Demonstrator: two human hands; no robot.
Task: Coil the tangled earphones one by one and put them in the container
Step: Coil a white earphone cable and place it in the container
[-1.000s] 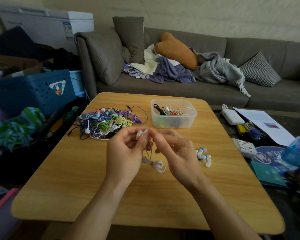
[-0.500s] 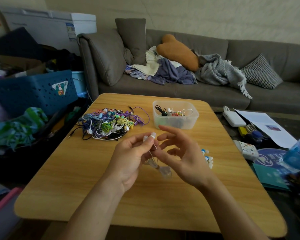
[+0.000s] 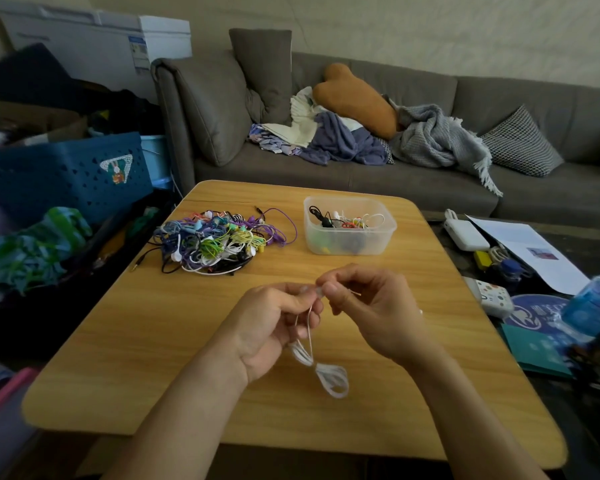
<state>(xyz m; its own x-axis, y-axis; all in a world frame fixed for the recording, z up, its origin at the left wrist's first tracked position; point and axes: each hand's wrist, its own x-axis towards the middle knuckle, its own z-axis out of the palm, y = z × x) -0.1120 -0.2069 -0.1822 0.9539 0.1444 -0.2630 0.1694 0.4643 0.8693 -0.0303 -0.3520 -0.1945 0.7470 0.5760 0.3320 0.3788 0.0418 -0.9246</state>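
Head view: both hands finishing a white earphone (image 3: 321, 365) coil above the table (image 3: 153, 341).
Left hand (image 3: 274, 327) grips the bundle; right hand (image 3: 368, 306) pinches its free end, likely tucking it before the container (image 3: 350, 225).

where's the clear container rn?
In the head view the clear container sits on the wooden table, far side right of centre, just right of the tangled earphone pile and beyond both hands.
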